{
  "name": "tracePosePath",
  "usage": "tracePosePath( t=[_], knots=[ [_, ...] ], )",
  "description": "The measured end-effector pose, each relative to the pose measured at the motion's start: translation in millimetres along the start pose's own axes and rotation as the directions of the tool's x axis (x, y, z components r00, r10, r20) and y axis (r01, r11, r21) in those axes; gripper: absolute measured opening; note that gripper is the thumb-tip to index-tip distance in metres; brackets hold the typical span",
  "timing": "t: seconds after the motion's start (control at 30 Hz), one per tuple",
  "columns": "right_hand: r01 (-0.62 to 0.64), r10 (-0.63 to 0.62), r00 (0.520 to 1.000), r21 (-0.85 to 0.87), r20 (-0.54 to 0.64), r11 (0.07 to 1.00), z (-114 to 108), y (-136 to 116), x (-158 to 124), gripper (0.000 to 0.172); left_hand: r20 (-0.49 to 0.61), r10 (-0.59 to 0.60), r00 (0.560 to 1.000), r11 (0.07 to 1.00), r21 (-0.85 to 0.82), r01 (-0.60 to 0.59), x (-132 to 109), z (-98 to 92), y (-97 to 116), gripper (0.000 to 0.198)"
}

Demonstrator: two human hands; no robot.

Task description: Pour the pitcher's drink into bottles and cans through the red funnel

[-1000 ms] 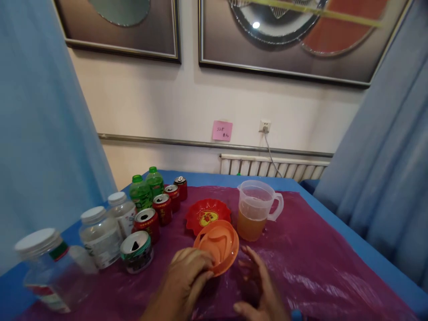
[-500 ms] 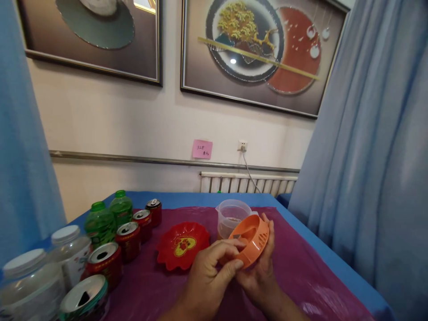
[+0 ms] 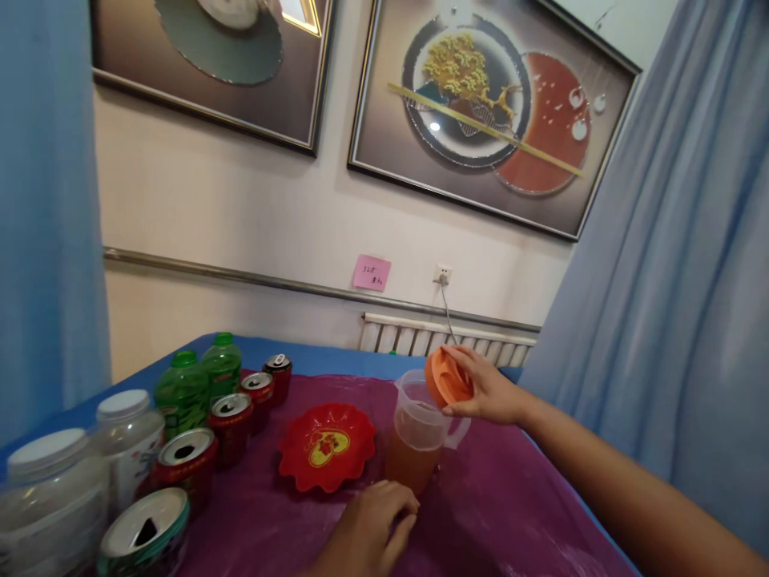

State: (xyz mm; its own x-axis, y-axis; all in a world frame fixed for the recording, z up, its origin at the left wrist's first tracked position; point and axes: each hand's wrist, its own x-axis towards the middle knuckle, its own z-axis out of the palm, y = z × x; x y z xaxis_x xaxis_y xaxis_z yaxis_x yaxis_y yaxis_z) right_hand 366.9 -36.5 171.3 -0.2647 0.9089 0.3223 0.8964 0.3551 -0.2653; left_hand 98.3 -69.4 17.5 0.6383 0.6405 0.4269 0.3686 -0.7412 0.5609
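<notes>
- The right hand (image 3: 489, 390) has its grip closed around the rim of an orange lid (image 3: 448, 381), thumb below and fingers above.
- The lid is round, glossy and bright orange, with a raised rim and a moulded ridge across its recessed middle; it is tilted steeply, nearly on edge, with the recessed side showing.
- It is in the air by the mouth of a jug (image 3: 414, 449), on the handle side; whether the two touch is hard to tell.
- The jug stands upright, translucent and frosted, with amber liquid in its lower part and its handle toward the right edge of the surface (image 3: 336, 357).
- The left hand (image 3: 369, 525) is near the jug's foot, its grip loosely curled and seemingly holding nothing, thumb parted from the fingers; contact with the jug cannot be told.
- Left of the jug lies a scalloped red dish (image 3: 300, 441) with a yellow motif, on a purple sheet (image 3: 498, 513).
- Along the left edge stand drink cans (image 3: 186, 465), green bottles (image 3: 183, 393) and clear jars with white lids (image 3: 51, 497), in rows running toward the far edge.
</notes>
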Motion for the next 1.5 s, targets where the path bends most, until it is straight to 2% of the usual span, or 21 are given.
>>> tracePosePath(
  t=[0.07,0.13,0.23,0.4,0.6,0.83,0.93,1.1,1.3,1.5],
  knots=[
    [-0.017,0.017,0.994,-0.006,0.11,1.0,-4,-3,20,0.117,-0.023,0.084,0.996,0.994,0.065,-0.082,-6,5.8,-16,0.021],
    [-0.043,0.039,0.977,0.011,0.21,0.999,-4,-4,35,0.118,-0.076,0.119,0.99,0.989,0.102,-0.111,-12,9.3,-30,0.022],
    [-0.077,0.051,0.952,0.072,0.303,0.994,1,-2,48,0.115,-0.129,0.081,0.988,0.994,0.088,-0.07,-18,10.9,-42,0.02],
    [-0.091,0.037,0.928,0.129,0.372,0.987,5,1,57,0.107,-0.138,0.008,0.99,0.999,0.032,-0.004,-18,13.0,-46,0.019],
    [-0.058,-0.031,0.923,0.217,0.385,0.975,8,1,62,0.106,-0.072,0.004,0.997,1.0,0.015,-0.003,-19,16.9,-45,0.018],
    [-0.031,-0.09,0.915,0.291,0.393,0.956,6,7,54,0.103,-0.093,-0.012,0.996,0.999,-0.045,0.008,-19,17.0,-49,0.019],
    [-0.05,-0.088,0.901,0.303,0.425,0.952,5,11,52,0.11,-0.074,-0.027,0.997,0.998,-0.057,0.023,-19,16.7,-51,0.02],
    [-0.007,-0.122,0.874,0.262,0.471,0.965,4,7,57,0.118,-0.057,-0.064,0.996,0.997,-0.042,0.062,-18,10.7,-49,0.02],
    [-0.062,-0.103,0.808,0.256,0.58,0.965,11,9,63,0.127,-0.039,-0.111,0.993,0.993,-0.042,0.11,-18,4.8,-45,0.019],
    [-0.025,-0.167,0.836,0.34,0.523,0.94,22,22,56,0.121,-0.022,-0.135,0.991,0.991,-0.029,0.134,-17,1.4,-41,0.02]
  ],
)
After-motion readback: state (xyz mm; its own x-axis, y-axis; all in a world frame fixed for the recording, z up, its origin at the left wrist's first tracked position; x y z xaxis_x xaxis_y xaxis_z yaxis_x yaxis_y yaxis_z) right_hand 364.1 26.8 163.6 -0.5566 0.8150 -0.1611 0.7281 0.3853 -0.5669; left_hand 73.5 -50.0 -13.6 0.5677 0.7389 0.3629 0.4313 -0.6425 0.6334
